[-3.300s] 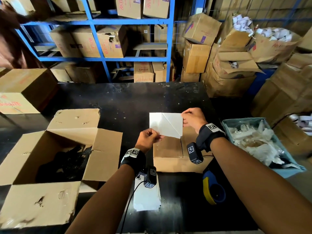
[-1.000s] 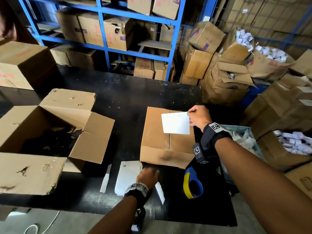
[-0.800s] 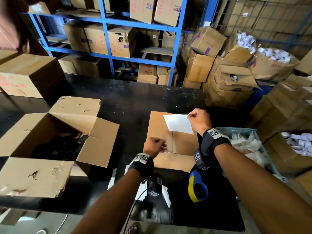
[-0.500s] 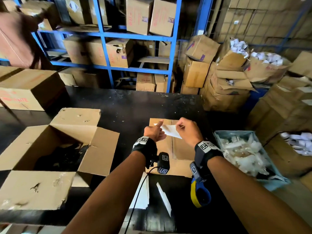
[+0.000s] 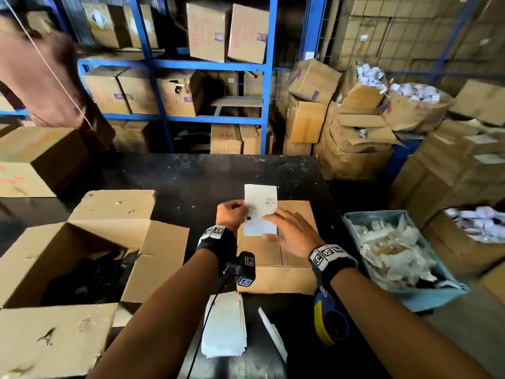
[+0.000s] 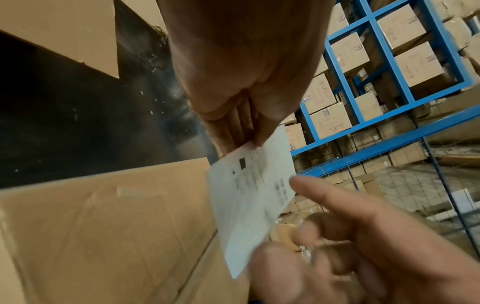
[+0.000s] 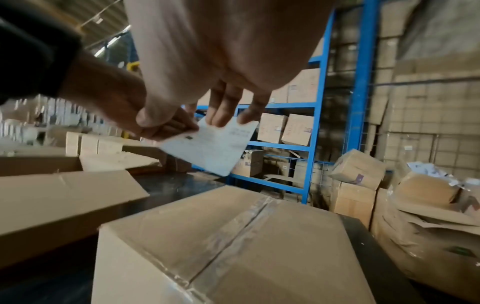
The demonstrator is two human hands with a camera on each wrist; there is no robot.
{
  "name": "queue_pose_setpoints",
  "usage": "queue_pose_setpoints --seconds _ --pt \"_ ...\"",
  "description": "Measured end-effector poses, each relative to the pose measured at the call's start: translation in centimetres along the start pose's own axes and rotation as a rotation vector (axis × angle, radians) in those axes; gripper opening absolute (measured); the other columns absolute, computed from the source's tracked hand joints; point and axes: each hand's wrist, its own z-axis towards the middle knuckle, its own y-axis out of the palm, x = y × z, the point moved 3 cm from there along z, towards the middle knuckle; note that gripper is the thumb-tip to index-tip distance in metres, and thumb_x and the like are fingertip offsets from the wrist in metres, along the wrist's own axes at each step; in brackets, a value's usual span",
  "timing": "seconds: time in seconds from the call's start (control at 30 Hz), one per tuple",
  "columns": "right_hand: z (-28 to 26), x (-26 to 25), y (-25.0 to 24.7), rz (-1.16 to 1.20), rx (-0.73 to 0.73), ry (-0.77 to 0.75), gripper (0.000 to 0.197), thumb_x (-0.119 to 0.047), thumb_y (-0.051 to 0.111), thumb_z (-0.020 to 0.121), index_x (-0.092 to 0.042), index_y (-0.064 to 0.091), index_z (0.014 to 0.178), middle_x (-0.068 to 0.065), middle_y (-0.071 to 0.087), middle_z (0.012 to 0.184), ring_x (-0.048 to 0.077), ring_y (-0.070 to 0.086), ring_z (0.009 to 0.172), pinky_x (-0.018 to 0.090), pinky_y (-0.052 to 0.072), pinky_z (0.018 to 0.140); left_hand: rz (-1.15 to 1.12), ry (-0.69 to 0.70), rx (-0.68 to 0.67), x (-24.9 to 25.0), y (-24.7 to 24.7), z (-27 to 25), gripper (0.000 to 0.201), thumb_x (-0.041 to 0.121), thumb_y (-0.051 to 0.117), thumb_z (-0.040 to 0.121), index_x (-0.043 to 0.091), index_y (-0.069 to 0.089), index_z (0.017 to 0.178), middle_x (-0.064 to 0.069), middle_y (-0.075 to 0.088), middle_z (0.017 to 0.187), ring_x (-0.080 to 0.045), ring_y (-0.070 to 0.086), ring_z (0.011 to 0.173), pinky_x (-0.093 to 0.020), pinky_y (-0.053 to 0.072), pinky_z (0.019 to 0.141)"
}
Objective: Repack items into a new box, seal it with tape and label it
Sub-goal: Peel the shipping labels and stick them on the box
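Observation:
A sealed brown box point(image 5: 276, 253) with clear tape along its seam point(image 7: 233, 236) stands mid-table. Above it a white printed label point(image 5: 261, 207) hangs in the air, print facing me. My left hand point(image 5: 244, 212) pinches its left edge between thumb and fingers; the left wrist view shows that left hand point(image 6: 249, 139) on the label point(image 6: 249, 195). My right hand point(image 5: 269, 227) lays straight, spread fingers point(image 7: 226, 111) against the label's point(image 7: 210, 150) right side. The label stays clear of the box top.
A large open box point(image 5: 131, 269) with dark contents sits left. White sheets point(image 5: 224, 324), a loose paper strip point(image 5: 273, 335) and a blue-yellow tape dispenser point(image 5: 328, 321) lie near the front edge. A blue bin point(image 5: 352, 222) of plastic bags is right. Blue shelving point(image 5: 213, 64) behind.
My left hand came up from the sheets at the table's front and took the label's left edge. The label turned upright, print toward me, and my right hand's fingers straightened onto it.

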Motion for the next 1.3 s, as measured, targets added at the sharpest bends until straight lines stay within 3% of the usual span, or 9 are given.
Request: queue_pose_setpoints --seconds 0.13,0.23,0.33,0.4,0.5,0.77,0.93,1.17,1.3 --pt "0.8 2.7 0.0 0.474 0.408 0.404 0.027 -0.031 0.064 0.098 -0.017 0.066 0.121 0.002 0.067 0.116 0.018 0.065 0.102 0.034 0.055 0.088 -0.076 0.018 -0.168 1.2 -0.4 -0.1 0.011 -0.002 0.064 0.091 0.001 0.073 0.094 -0.019 0.074 0.095 -0.026 0.07 0.081 -0.041 0.06 0.081" --pt "1.9 3.9 1.0 0.697 0.367 0.632 0.038 -0.031 0.067 0.096 -0.009 0.067 0.127 0.004 0.069 0.114 0.016 0.065 0.101 0.025 0.048 0.088 -0.142 -0.012 -0.222 1.0 -1.2 0.4 0.012 0.002 0.063 0.092 0.006 0.074 0.093 -0.011 0.076 0.09 -0.02 0.071 0.079 -0.034 0.06 0.075" --pt "3.1 3.6 2.2 0.913 0.344 0.631 0.027 -0.02 0.07 0.095 -0.006 0.071 0.119 0.003 0.074 0.112 0.019 0.07 0.104 0.029 0.055 0.09 -0.213 -0.047 -0.238 0.7 -1.9 1.1 0.012 0.002 0.063 0.092 0.006 0.074 0.095 -0.01 0.077 0.089 -0.017 0.073 0.076 -0.026 0.056 0.066" --pt "3.1 3.2 2.6 1.04 0.341 0.62 0.018 -0.013 0.069 0.095 -0.005 0.073 0.111 0.004 0.077 0.104 0.017 0.074 0.093 0.024 0.058 0.077 -0.241 -0.06 -0.234 0.5 -2.3 1.3 0.011 0.001 0.063 0.092 0.004 0.073 0.097 -0.01 0.077 0.091 -0.016 0.073 0.078 -0.024 0.057 0.064" --pt "3.4 2.9 2.9 1.045 0.326 0.629 0.016 -0.014 0.072 0.093 -0.007 0.074 0.108 0.005 0.078 0.096 0.013 0.073 0.076 0.022 0.055 0.069 -0.252 -0.073 -0.253 0.0 -2.6 2.0 0.012 0.001 0.063 0.092 0.002 0.072 0.1 -0.01 0.077 0.093 -0.017 0.074 0.08 -0.026 0.058 0.068" --pt "4.2 3.3 4.0 1.067 0.308 0.694 0.012 -0.008 0.073 0.091 -0.002 0.072 0.101 0.01 0.077 0.091 0.015 0.071 0.07 0.021 0.056 0.063 -0.18 -0.09 -0.277 -1.4 -2.8 3.6 0.019 0.001 0.066 0.09 -0.002 0.07 0.108 -0.015 0.075 0.105 -0.027 0.072 0.097 -0.038 0.06 0.085" --pt "4.8 4.5 4.6 1.04 0.257 0.701 0.008 -0.009 0.071 0.092 -0.005 0.072 0.1 0.009 0.077 0.091 0.015 0.071 0.071 0.024 0.057 0.066 -0.165 -0.047 -0.276 -0.8 -2.3 4.2 0.018 -0.002 0.066 0.09 0.0 0.072 0.107 -0.012 0.076 0.1 -0.021 0.074 0.088 -0.027 0.059 0.071" --pt "5.8 6.3 4.0 1.045 0.237 0.647 0.008 -0.008 0.07 0.093 -0.006 0.072 0.101 0.011 0.076 0.096 0.021 0.073 0.082 0.031 0.062 0.074 -0.154 -0.023 -0.246 -0.2 -1.9 5.2 0.026 0.0 0.069 0.088 0.001 0.07 0.114 -0.015 0.075 0.103 -0.023 0.073 0.094 -0.03 0.06 0.083" --pt "6.0 7.1 4.3 1.053 0.213 0.641 0.009 -0.011 0.071 0.093 -0.011 0.074 0.101 0.008 0.077 0.095 0.02 0.072 0.08 0.033 0.062 0.075 -0.153 -0.059 -0.209 -0.2 -2.0 5.8 0.015 -0.001 0.074 0.084 -0.001 0.073 0.099 -0.02 0.075 0.096 -0.032 0.072 0.088 -0.038 0.061 0.084"
